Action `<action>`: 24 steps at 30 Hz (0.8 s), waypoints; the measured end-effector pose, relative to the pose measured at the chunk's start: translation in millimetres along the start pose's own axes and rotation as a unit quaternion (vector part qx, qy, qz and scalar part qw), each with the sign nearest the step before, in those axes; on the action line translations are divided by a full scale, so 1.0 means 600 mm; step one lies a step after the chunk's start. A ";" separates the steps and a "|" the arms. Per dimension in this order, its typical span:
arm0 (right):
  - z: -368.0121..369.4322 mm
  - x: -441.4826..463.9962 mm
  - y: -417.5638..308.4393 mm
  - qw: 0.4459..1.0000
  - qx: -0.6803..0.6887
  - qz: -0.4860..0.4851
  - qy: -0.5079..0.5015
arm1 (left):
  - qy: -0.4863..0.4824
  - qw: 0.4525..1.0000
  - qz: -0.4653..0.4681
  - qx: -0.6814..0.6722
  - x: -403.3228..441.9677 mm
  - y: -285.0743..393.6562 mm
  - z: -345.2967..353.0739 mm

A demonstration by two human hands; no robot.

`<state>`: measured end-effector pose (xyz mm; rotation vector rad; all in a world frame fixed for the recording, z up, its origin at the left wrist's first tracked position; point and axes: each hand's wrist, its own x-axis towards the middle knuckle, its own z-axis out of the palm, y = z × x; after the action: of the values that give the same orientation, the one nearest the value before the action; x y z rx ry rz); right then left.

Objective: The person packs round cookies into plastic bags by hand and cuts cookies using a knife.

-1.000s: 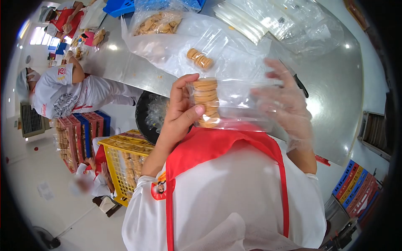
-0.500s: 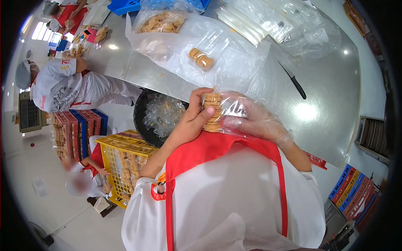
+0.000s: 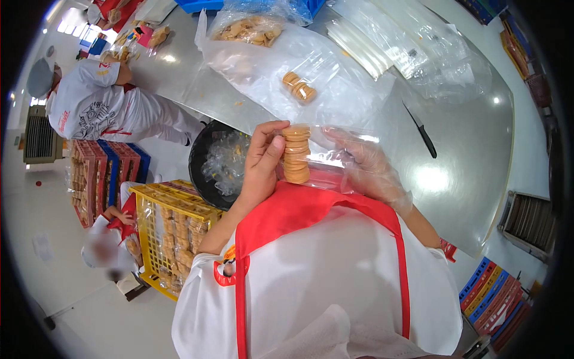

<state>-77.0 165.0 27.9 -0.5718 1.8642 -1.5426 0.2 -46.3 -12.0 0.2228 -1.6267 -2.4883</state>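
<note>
A bag point(image 3: 326, 161) of glossy clear plastic gleams around matt, dry-looking biscuits point(image 3: 296, 155), beside a glove point(image 3: 385, 179) of thin, wrinkled see-through film. The red apron point(image 3: 320, 209) and white shirt point(image 3: 323, 281) are matt cloth. Bright glare marks the smooth metal counter point(image 3: 472, 197), where crinkled translucent plastic sheeting point(image 3: 251, 78) shines near a knife point(image 3: 425, 137) with a metal blade.

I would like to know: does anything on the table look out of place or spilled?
Yes, mildly. A knife lies bare-bladed on the metal table near the right hand, which seems risky. A tiny orange-brown bit, perhaps a spilled crumb, lies on bare metal beside the white plastic sheet.
</note>
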 end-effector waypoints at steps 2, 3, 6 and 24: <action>0.001 0.009 0.007 0.988 -0.135 -0.073 0.000 | 0.001 1.000 0.024 0.018 0.000 -0.002 -0.005; 0.001 0.014 0.010 0.973 -0.200 -0.111 0.002 | 0.003 0.999 0.034 0.035 0.000 0.000 -0.004; -0.002 0.027 0.010 0.957 -0.265 -0.119 -0.019 | 0.018 0.994 0.065 0.086 0.005 0.002 -0.004; -0.033 0.018 0.028 0.990 -0.078 -0.117 -0.014 | 0.010 0.997 0.012 0.069 0.023 -0.009 0.018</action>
<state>-97.4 174.8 11.5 -0.9065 1.9640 -1.5337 -16.0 -37.5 -13.1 0.2444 -1.7845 -2.3507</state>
